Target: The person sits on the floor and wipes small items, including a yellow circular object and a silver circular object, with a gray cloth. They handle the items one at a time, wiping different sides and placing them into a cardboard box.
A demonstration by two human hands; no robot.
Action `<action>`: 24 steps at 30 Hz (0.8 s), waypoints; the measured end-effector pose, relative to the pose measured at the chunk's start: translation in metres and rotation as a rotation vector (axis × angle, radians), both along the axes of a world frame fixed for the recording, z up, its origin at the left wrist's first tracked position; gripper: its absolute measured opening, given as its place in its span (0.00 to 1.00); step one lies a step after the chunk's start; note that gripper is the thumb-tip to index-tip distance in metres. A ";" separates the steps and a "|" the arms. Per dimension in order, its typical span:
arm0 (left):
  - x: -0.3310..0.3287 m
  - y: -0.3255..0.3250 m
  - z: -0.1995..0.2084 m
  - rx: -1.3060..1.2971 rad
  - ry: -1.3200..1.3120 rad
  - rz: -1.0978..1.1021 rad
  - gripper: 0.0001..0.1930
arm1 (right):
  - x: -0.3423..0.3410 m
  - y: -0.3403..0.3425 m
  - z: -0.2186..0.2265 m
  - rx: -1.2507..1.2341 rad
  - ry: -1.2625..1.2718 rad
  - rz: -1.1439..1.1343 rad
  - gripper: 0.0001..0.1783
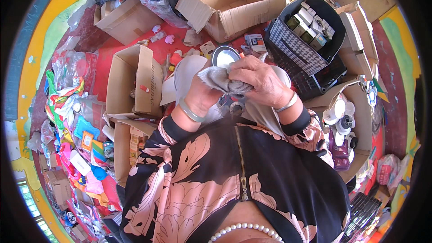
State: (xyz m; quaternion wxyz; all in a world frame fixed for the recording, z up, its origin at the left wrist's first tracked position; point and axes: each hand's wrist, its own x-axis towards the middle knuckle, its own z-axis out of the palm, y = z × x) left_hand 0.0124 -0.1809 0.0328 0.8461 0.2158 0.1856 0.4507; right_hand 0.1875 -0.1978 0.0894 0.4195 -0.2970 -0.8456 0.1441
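Observation:
In front of my chest, above my lap, both hands are together around a bunched grey cloth (223, 81). My left hand (203, 93) is closed at the cloth's left side, with its fingertips mostly hidden by the folds. My right hand (260, 80) has its fingers bent and pressed onto the cloth from the right. Just beyond the cloth is a round, dark-rimmed thing (225, 56) with a silvery-white middle, touching the cloth and close to my right fingers. Its underside is covered, and I cannot tell what kind it is.
Open cardboard boxes (216, 21) stand ahead and on both sides. A houndstooth fabric bin (297, 47) at the far right holds small boxes. White round items (337, 112) fill a carton at my right. Colourful cloths and toys (87, 153) are heaped on the left.

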 end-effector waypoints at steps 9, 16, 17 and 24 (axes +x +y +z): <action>-0.004 0.011 0.021 0.044 -0.239 -0.103 0.21 | 0.057 0.011 0.027 0.150 -0.115 -0.730 0.23; 0.008 0.002 0.028 0.042 -0.116 0.026 0.21 | -0.007 0.003 -0.005 0.303 -0.316 -0.478 0.16; 0.008 0.002 0.029 0.052 -0.099 0.046 0.21 | -0.009 0.000 -0.009 0.261 -0.302 -0.454 0.16; 0.005 0.009 0.017 0.119 -0.023 0.105 0.21 | -0.023 -0.020 -0.009 -0.054 -0.038 -0.219 0.19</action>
